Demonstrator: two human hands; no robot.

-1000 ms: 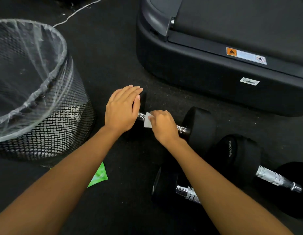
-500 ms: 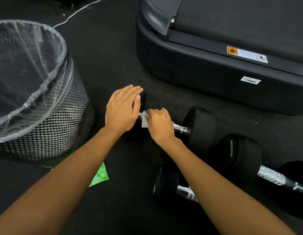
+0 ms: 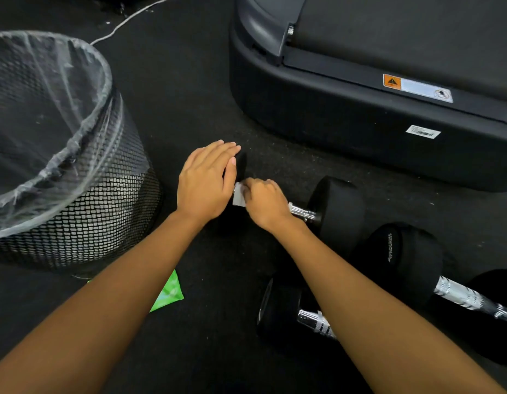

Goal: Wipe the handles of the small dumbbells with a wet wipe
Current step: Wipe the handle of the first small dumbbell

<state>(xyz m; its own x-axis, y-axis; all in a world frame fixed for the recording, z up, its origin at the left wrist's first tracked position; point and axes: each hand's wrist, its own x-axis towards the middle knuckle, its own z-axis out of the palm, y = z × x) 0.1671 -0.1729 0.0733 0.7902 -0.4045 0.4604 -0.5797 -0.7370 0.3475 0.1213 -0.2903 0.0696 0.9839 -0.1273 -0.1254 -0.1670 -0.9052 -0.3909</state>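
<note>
1. first dumbbell: lies on the floor in front of the treadmill. Its right head is in full view. Its left head is almost wholly covered by the left hand.
2. handle: chrome. A bare stretch shows between the right hand and the right head. The rest is hidden.
3. left hand: flat, fingers straight and together. It presses on the left head and holds nothing.
4. right hand: fingers curled over the left end of the handle, pinching the wipe against it.
5. wipe: small and white. One corner shows between the two hands, touching the handle.
6. second dumbbell: just right of the first, handle bare, no hand on it.
7. third dumbbell: nearest the person, its handle partly under the right forearm, no hand on it.
8. bin: black mesh with a clear liner, to the left, near the left hand.
9. packet: green, on the floor beside the bin, partly under the left forearm.

Step in hand, as judged: wiping the first handle, with the wipe at its left end and the left hand steadying the weight.

Next move, as judged: draw the wipe rightward along the handle to the right head, with the grip firm enough to reach round the bar. The left hand should press to stop any roll. After that, the other two handles need the same.
</note>
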